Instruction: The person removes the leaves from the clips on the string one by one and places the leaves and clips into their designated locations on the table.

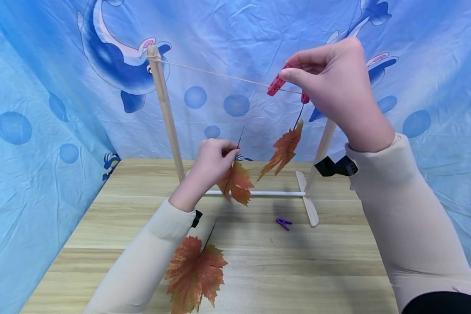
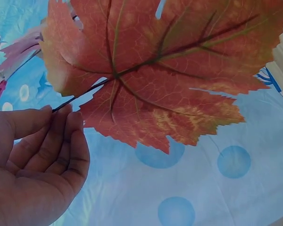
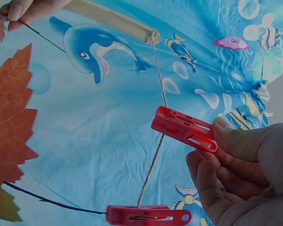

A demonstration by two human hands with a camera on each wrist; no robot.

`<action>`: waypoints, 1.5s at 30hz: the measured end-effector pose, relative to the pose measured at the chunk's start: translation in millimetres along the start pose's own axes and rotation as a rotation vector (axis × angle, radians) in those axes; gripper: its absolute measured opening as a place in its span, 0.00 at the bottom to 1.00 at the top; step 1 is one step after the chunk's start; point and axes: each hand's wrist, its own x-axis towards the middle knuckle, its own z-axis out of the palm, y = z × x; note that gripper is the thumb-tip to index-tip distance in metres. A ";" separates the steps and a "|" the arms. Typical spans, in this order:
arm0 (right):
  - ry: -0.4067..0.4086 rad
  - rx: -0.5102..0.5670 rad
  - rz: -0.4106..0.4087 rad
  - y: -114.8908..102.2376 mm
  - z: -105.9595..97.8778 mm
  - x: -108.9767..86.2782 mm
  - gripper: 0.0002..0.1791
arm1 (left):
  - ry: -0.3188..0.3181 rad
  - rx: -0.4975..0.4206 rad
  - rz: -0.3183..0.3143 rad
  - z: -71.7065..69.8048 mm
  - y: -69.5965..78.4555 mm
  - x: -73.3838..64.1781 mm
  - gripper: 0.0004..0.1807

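Observation:
My right hand (image 1: 333, 83) pinches the tail end of a red clothespin (image 3: 186, 129) between thumb and fingers; its nose sits across the string (image 3: 153, 160). Lower left, my left hand (image 1: 213, 161) pinches the dark stem of an orange-red artificial leaf (image 2: 170, 70), which hangs below the fingers in the head view. Beside the held pin, a second red clothespin (image 3: 146, 215) is on the string. It clips the stem of another leaf (image 1: 284, 146), which dangles between the posts. The right hand partly covers this second pin in the head view.
The string runs from a wooden left post (image 1: 165, 113) towards the right post (image 1: 325, 139), with a white crossbar (image 1: 278, 193) low down. On the wooden table (image 1: 274, 279) lie a purple clothespin (image 1: 284, 223) and a large leaf (image 1: 196, 272) near the left forearm. Behind hangs a blue dolphin-print curtain.

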 end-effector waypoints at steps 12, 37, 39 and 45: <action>0.015 0.065 -0.030 1.7 -2.0 -15.7 0.14 | -0.041 -0.001 -0.045 -13.5 -5.1 -25.3 0.06; 0.109 0.038 0.081 9.0 6.0 15.3 0.17 | -0.078 0.027 -0.106 -11.9 -13.0 -43.0 0.05; 0.103 0.021 0.101 9.4 8.0 18.0 0.18 | -0.086 0.026 -0.118 -12.2 -12.5 -44.0 0.05; 0.106 0.041 0.081 9.5 5.9 15.5 0.17 | -0.111 0.030 -0.143 -16.9 -10.9 -48.3 0.06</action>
